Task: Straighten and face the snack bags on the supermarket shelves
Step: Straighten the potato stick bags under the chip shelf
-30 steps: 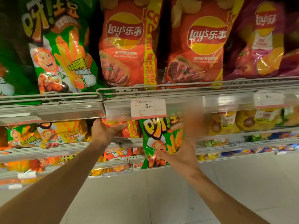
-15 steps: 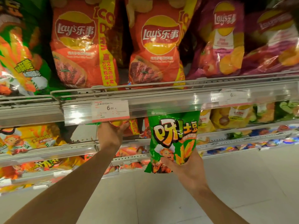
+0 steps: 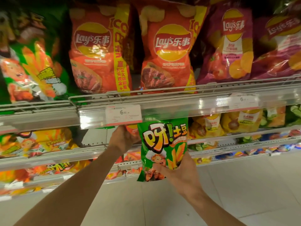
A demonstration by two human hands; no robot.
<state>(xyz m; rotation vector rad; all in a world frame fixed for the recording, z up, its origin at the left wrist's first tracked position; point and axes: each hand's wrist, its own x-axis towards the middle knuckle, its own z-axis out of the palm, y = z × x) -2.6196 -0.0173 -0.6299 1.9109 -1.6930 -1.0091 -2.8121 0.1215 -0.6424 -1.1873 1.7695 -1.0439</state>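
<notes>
Shelves (image 3: 162, 103) full of snack bags (image 3: 169, 51)

Two bare forearms — no sleeves, no jewellery

You can read "Lay's 乐事" on both orange bags (image 3: 101, 53) (image 3: 171, 51) and the purple bag (image 3: 228, 46). The green bag (image 3: 162, 144) says "呀!土豆". The price tag (image 3: 123, 115) shows 6; its smaller print is blurred.
</notes>
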